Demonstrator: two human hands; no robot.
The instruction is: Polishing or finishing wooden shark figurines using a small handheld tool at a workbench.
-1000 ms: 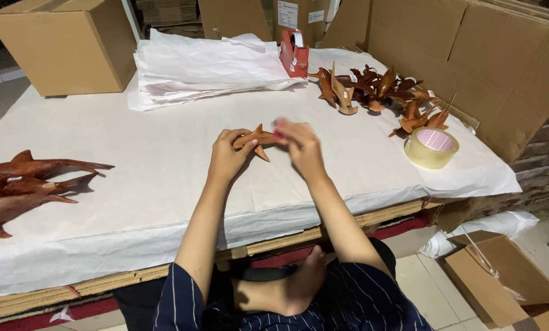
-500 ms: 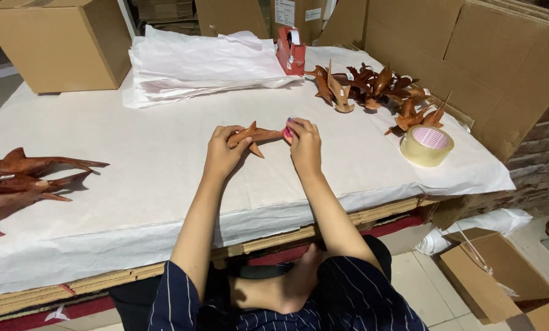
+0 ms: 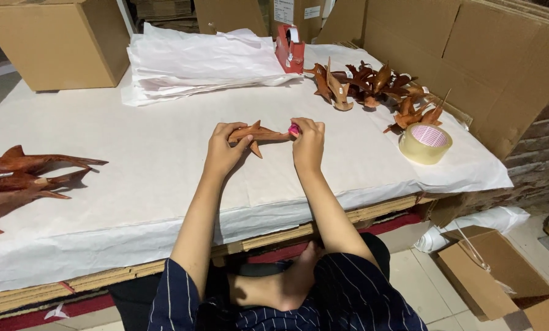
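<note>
A: We log the left hand (image 3: 223,149) with fingers curled around the brown carved wooden dolphin figure (image 3: 256,134), mid-table on the white paper-covered table (image 3: 164,178).

B: Right hand (image 3: 308,142)?

A: Fingers pinched on the dolphin's end, a small pink thing at the tips; we can't tell what.

B: Progress?

A: 3 larger carvings (image 3: 23,178) at the left edge, a pile of carved figures (image 3: 378,86) and a roll of clear tape (image 3: 426,143) near the right edge. Looks early; nothing wrapped.

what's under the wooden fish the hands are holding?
White paper sheet covering the table lies under the wooden fish, held by left hand and right hand. A small pink thing sits at its tail end. The table surface beneath the paper is covered.
</note>
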